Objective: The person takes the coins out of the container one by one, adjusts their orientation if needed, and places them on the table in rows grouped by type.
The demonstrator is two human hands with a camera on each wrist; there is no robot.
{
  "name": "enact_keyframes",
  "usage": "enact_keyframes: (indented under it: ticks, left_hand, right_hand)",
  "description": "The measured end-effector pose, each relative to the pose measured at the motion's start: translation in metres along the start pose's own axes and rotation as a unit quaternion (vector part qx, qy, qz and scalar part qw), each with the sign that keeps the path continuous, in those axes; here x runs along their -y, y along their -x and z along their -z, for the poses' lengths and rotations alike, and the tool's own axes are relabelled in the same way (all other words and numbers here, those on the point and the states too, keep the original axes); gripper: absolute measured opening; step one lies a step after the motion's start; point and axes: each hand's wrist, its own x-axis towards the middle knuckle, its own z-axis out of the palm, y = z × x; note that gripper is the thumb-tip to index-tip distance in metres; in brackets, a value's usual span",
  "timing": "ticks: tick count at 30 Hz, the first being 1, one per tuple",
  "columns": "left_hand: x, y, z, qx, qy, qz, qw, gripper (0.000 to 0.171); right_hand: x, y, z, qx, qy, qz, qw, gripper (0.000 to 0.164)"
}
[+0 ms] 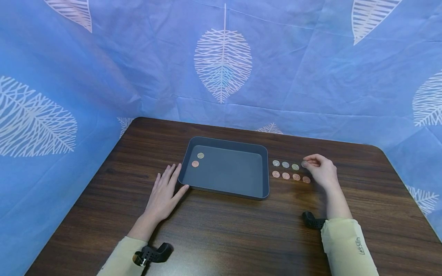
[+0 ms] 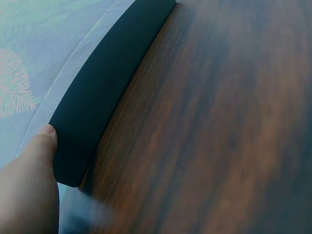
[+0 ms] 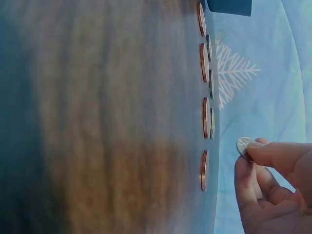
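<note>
My right hand [image 1: 324, 172] pinches a silver coin [image 3: 243, 146] between thumb and fingers, lifted above the table in the right wrist view. It is at the right end of a row of three silver coins [image 1: 285, 165]. In front of that row lies another of several copper coins [image 3: 205, 117]. My left hand [image 1: 164, 199] lies with its fingers spread at the near left corner of a dark grey tray [image 1: 235, 172]. Its thumb touches the tray wall in the left wrist view. Inside the tray, toward the left, are a silver coin [image 1: 200, 155] and a copper coin [image 1: 195, 164].
A brown wood-grain table [image 1: 221, 226] carries everything. Behind and beside it hangs a blue cloth [image 1: 276, 57] with white leaf prints. Black wrist devices [image 1: 157, 253] sit at both sleeves.
</note>
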Motion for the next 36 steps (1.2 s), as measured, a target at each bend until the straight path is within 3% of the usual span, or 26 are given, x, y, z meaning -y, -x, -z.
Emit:
enact_keyframes:
  ticks: [15,25,36]
  left_hand:
    - [-0.001,0.000,0.000,0.002,-0.001,0.004,1.0000,0.074]
    - [-0.002,0.000,0.001,-0.003,0.001,0.003,1.0000,0.074]
    - [-0.002,0.000,0.001,0.002,-0.001,0.005,1.0000,0.075]
  right_hand:
    - [-0.012,-0.002,-0.001,0.033,0.020,-0.008,0.999,0.024]
    - [-0.016,-0.008,-0.008,0.005,0.051,0.010,0.999,0.018]
    - [-0.016,-0.010,-0.010,0.006,0.066,0.020,0.998,0.016]
